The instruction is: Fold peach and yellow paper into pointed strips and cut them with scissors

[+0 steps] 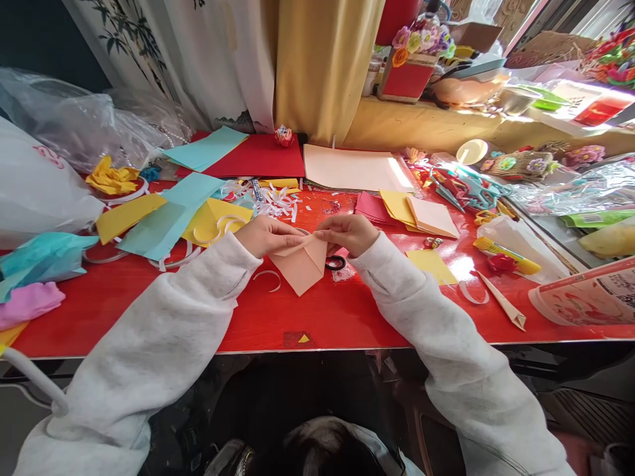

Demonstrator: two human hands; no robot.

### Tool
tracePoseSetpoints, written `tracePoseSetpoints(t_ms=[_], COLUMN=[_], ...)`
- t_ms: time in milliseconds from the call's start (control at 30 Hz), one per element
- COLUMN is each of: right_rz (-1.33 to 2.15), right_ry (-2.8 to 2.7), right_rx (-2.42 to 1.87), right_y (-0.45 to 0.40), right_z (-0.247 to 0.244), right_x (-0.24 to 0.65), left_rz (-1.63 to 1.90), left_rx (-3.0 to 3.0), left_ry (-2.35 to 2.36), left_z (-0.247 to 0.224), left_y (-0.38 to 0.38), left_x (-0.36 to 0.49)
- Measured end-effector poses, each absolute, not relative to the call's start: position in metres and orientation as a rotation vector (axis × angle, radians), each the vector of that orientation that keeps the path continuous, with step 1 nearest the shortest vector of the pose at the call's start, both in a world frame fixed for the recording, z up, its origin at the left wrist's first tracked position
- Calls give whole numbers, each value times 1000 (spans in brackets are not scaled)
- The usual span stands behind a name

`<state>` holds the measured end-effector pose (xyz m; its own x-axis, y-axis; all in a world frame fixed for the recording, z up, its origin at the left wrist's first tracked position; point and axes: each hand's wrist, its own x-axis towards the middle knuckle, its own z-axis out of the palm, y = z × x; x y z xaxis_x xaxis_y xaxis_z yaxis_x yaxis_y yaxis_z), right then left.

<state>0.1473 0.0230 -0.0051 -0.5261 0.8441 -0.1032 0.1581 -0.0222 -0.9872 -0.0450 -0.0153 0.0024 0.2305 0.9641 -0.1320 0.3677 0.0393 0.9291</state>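
Between my two hands hangs a folded peach-coloured paper (301, 270), its pointed corner downward and crease lines across its face. My left hand (265, 237) pinches the paper's upper left edge. At its upper right corner, the thumb and fingers of my right hand (347, 234) are closed on the same paper. A black ring (336, 263) lies on the red table just under my right hand. Left of the paper, a thin curled white strip (268, 281) rests on the table.
Blue sheets (171, 215), yellow sheets (131, 218) and white paper shreds (278, 200) lie left and behind. Folded papers (432, 217), scissors (449, 192), a glue tube (507, 256), a paper cone (502, 301) and a large cup (585, 294) stand or lie right. The red table's (357, 324) front edge is near.
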Motion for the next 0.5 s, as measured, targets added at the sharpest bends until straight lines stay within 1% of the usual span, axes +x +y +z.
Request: tracePoseSetpoints(t_ms=[200,500], right_rz=[1638,1553], right_ry=[-1549,-1602], right_rx=[-1074,-1077], right_y=[22,23], right_z=[-2,-9], right_x=[145,144], left_rz=[723,761], left_rx=[1515,1539], left_ry=[1327,1356], left_z=[3,2], left_y=[-16,-20], left_x=[-44,-37])
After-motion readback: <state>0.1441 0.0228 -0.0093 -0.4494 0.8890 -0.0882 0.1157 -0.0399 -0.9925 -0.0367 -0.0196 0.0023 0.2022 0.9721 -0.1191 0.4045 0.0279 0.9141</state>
